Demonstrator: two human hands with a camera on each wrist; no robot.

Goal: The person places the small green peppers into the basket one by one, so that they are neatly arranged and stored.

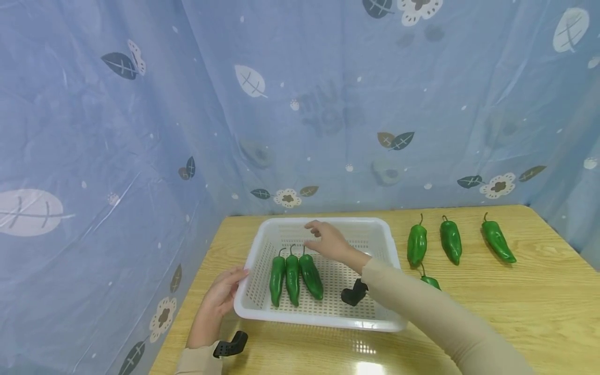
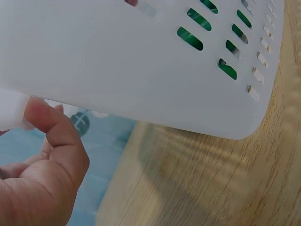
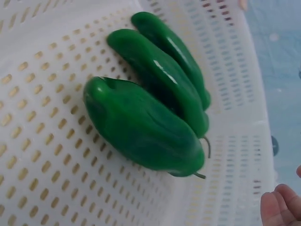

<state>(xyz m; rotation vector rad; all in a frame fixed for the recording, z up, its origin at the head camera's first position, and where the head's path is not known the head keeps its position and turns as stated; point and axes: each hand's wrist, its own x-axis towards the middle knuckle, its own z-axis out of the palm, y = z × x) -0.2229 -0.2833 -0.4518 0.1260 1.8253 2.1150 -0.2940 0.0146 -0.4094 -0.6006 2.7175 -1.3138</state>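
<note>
Head view: the left hand point(image 1: 224, 296) grips the left rim of the white basket point(image 1: 375, 229) near the table's front left corner. The right hand point(image 1: 329, 240), fingers relaxed and empty, hovers over three green peppers point(image 1: 292, 275) lying side by side in the basket's left half. Four more peppers point(image 1: 450, 239) lie toward the table's back right.

Left wrist view: the thumb point(image 2: 47, 120) presses the basket wall point(image 2: 141, 70).

Right wrist view: the three peppers point(image 3: 155, 117) touch each other on the perforated floor; fingertips point(image 3: 277, 207) show at the lower right edge.

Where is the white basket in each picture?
Head view: the white basket sits mid-table; the left hand holds its left rim.
Left wrist view: its slotted outer wall fills the top, above the wooden table.
Right wrist view: its perforated floor fills nearly the whole picture.
Shared landmark: the green peppers lying in it, whole in the right wrist view, green slivers through the slots in the left.
</note>
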